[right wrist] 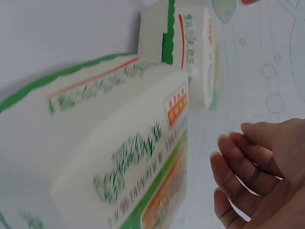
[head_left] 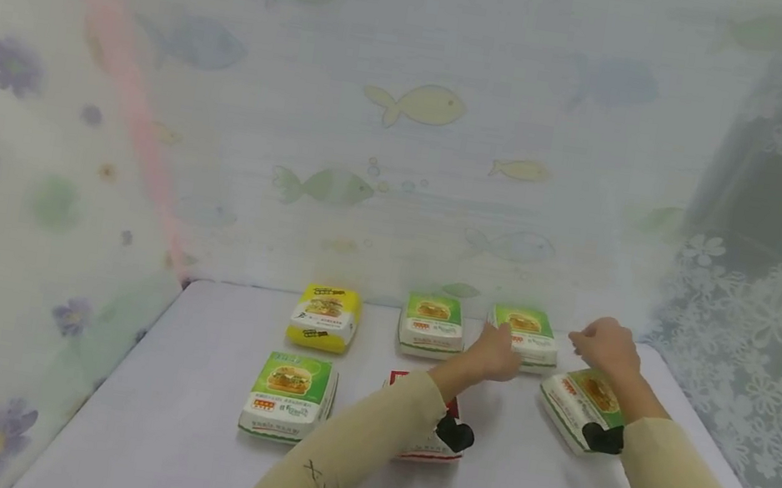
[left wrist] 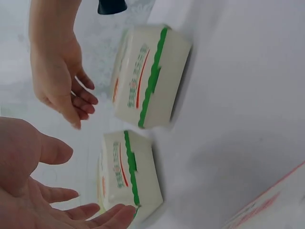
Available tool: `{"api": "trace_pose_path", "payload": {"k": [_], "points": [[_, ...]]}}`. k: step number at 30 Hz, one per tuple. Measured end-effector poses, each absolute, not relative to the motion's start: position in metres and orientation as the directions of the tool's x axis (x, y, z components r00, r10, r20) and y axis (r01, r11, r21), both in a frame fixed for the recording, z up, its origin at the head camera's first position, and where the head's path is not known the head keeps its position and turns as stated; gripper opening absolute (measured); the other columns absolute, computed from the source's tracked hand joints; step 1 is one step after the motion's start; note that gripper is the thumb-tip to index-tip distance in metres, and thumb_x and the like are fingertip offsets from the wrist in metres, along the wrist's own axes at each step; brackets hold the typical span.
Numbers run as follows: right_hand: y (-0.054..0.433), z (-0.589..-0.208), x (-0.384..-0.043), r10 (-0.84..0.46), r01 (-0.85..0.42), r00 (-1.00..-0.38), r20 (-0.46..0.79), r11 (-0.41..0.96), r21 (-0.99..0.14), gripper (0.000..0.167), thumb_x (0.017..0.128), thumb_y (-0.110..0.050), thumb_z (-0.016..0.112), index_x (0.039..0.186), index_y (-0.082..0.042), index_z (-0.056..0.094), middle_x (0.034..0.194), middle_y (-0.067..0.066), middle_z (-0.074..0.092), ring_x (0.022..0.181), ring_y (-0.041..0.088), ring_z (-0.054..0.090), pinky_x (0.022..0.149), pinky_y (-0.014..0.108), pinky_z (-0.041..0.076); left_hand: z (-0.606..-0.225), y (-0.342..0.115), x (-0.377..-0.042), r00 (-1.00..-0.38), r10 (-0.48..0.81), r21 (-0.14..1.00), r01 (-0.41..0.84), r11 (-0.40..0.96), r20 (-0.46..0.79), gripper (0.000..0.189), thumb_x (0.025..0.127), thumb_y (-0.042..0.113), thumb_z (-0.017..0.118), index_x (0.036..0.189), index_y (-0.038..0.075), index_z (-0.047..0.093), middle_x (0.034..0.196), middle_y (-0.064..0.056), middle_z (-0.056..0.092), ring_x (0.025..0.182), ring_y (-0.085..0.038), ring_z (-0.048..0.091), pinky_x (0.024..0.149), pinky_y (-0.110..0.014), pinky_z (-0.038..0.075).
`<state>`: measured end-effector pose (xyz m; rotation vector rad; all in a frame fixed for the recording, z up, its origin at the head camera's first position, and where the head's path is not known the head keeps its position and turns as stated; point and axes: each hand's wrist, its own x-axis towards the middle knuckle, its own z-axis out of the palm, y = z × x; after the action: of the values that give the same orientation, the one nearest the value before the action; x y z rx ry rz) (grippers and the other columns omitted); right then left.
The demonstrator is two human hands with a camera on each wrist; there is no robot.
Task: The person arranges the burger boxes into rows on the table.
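My left hand (head_left: 496, 354) is raised in front of a green-and-white burger box (head_left: 534, 350) at the back right, covering part of it in the head view. In the left wrist view, the fingers of this left hand (left wrist: 52, 186) are spread and hold nothing. My right hand (head_left: 606, 348) hovers over a second green-and-white burger box (head_left: 575, 406), which sits turned at an angle on the right. Loosely bent, the fingers of the right hand (right wrist: 259, 169) have a gap between them and that box (right wrist: 109, 138).
Another green box (head_left: 432, 326) stands beside the back right one. A yellow burger box (head_left: 324, 318) is at the back left, with a green box (head_left: 288, 397) in front. My left sleeve partly hides a red-and-white box (head_left: 432, 450). Printed curtains surround the white table (head_left: 168, 413).
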<state>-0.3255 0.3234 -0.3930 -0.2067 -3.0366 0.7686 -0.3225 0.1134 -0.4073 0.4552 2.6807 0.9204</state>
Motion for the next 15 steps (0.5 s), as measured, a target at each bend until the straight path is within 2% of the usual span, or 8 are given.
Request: {"api": "trace_pose_path", "payload": {"k": [2, 5, 11, 15], "points": [[0.331, -0.392, -0.321, 0.114, 0.111, -0.993, -0.022, 0.878, -0.466, 0.04, 0.105, -0.025, 0.054, 0.093, 0.007, 0.074, 0.083, 0.016, 0.073, 0.07, 0.025, 0.064, 0.058, 0.036, 0.05, -0.408, 0.117, -0.318, -0.899, 0.419, 0.656, 0.24, 0.716, -0.128, 0.054, 0.102, 0.022, 0.058, 0.151, 0.004, 0.042, 0.151, -0.012, 0.047, 0.127, -0.017, 0.052, 0.1, -0.03, 0.049], [0.339, -0.391, -0.314, 0.085, 0.091, -0.996, -0.032, 0.887, -0.453, 0.04, 0.105, -0.024, 0.055, 0.083, 0.003, 0.075, 0.08, 0.015, 0.071, 0.067, 0.024, 0.06, 0.058, 0.037, 0.049, -0.412, 0.123, -0.312, -0.877, 0.469, 0.679, 0.282, 0.678, -0.104, 0.049, 0.102, 0.022, 0.06, 0.147, 0.006, 0.049, 0.145, -0.006, 0.055, 0.12, -0.013, 0.054, 0.097, -0.029, 0.05], [0.349, -0.394, -0.296, 0.07, 0.087, -0.996, -0.053, 0.886, -0.456, 0.032, 0.099, -0.017, 0.062, 0.102, 0.014, 0.07, 0.095, 0.026, 0.069, 0.085, 0.036, 0.065, 0.072, 0.048, 0.056, -0.422, 0.134, -0.303, -0.869, 0.478, 0.7, 0.262, 0.665, -0.129, 0.051, 0.102, 0.028, 0.06, 0.15, 0.013, 0.051, 0.151, 0.0, 0.052, 0.137, -0.014, 0.049, 0.107, -0.032, 0.046], [0.356, -0.393, -0.28, 0.072, 0.079, -0.997, -0.033, 0.881, -0.467, 0.033, 0.098, -0.017, 0.063, 0.105, 0.014, 0.07, 0.1, 0.028, 0.069, 0.093, 0.041, 0.065, 0.075, 0.051, 0.056, -0.43, 0.141, -0.298, -0.872, 0.467, 0.717, 0.23, 0.658, -0.148, 0.051, 0.101, 0.027, 0.061, 0.15, 0.014, 0.051, 0.151, 0.0, 0.053, 0.131, -0.013, 0.053, 0.104, -0.032, 0.049]]}}
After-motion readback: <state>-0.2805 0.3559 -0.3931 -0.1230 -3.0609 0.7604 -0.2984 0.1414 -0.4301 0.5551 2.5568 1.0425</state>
